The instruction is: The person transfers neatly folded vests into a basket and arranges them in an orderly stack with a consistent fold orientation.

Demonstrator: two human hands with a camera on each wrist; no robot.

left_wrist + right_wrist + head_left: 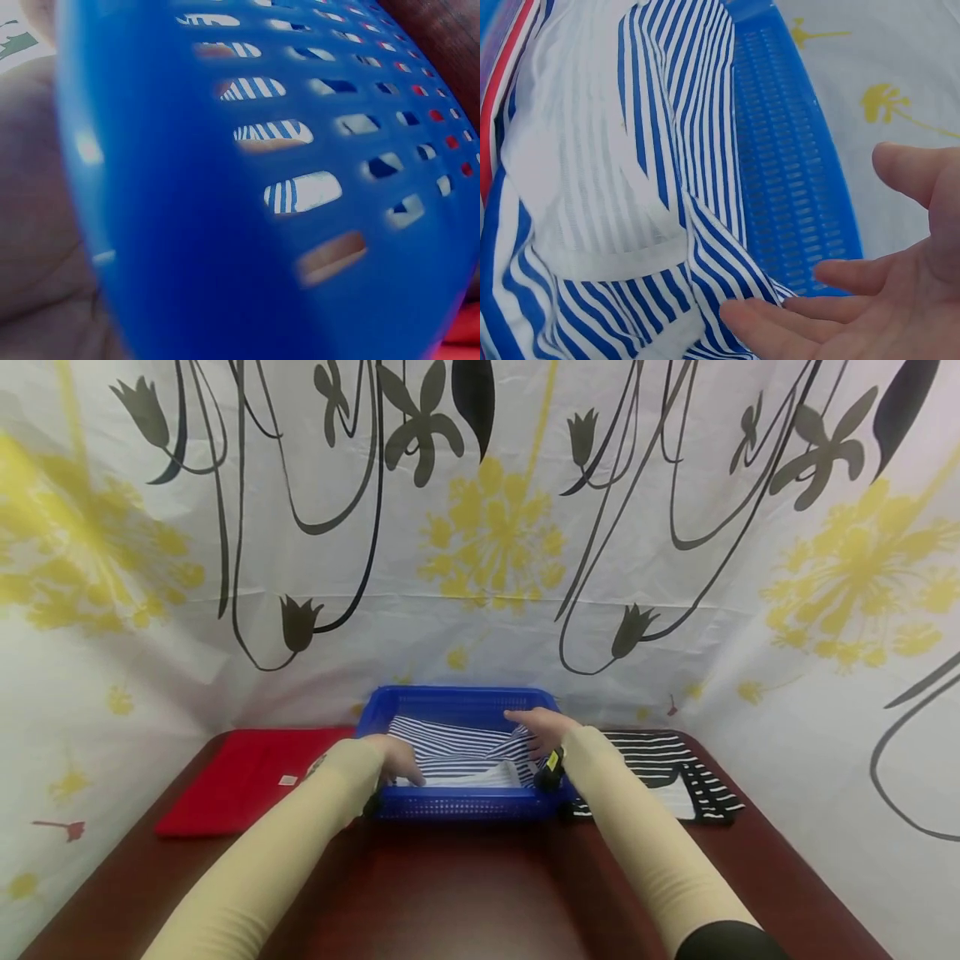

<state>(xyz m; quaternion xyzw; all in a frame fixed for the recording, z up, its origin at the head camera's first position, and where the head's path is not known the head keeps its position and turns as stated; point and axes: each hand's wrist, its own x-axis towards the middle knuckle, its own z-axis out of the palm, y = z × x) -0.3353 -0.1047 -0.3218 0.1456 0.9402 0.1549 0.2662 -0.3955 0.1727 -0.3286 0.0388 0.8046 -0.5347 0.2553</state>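
Observation:
A blue plastic basket (450, 806) with slotted walls holds a blue-and-white striped garment (442, 739). In the right wrist view the striped garment (705, 120) lies folded, a white band across it. My left hand (393, 758) reaches over the basket's left side, fingers loosely extended over the cloth. Close up, its palm (37, 210) is beside the basket wall (405, 150), and skin shows through the slots. At the basket's right side is my right hand (546, 727), fingers spread; its fingertips (742, 315) are at the garment's edge, contact unclear.
A red folded cloth (247, 777) with a small white label lies left of the basket on the dark brown table (465, 893). To the right lies a black-and-white striped garment (660, 768). Behind hangs a white sheet (487, 643) with flower prints.

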